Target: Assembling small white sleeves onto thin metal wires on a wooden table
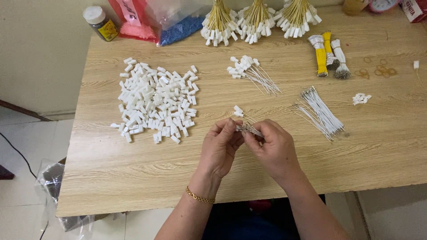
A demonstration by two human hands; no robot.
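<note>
Pretty busy light wood-grain surface [133, 178] here. Big loose heap of small white plastic connector housings [155, 104] sitting left of centre, well apart from both hands. Small bunch of thin white wires with white housings already on them [251, 72] further back in the middle. Fan of bare thin white wires with metal tips [321, 112] just right of the hands, near but not touching. Tiny pile of white housings [361, 98] beyond that, plus a few tan rubber bands [378, 70] scattered near the far right. Yellow and white wire bundles [328, 55] lying at the back right, three tied bunches of yellowish wires with white ends [258, 18] along the far edge. White-capped small jar [100, 22] and red and clear plastic bags with blue bits [160, 20] up in the far left corner. Nothing blocking the way between hands and piles.

Now the hands: left hand [220, 149] and right hand [275, 149] raised together near the front edge, gold chain bracelet [199, 196] on the left wrist. Small cluster of thin wires with metal tips [249, 129] pinched right between the fingers of both hands, fingertips closed on it from either side. One or two white housings on wire [239, 111] lying just behind the fingers, apart from them.
</note>
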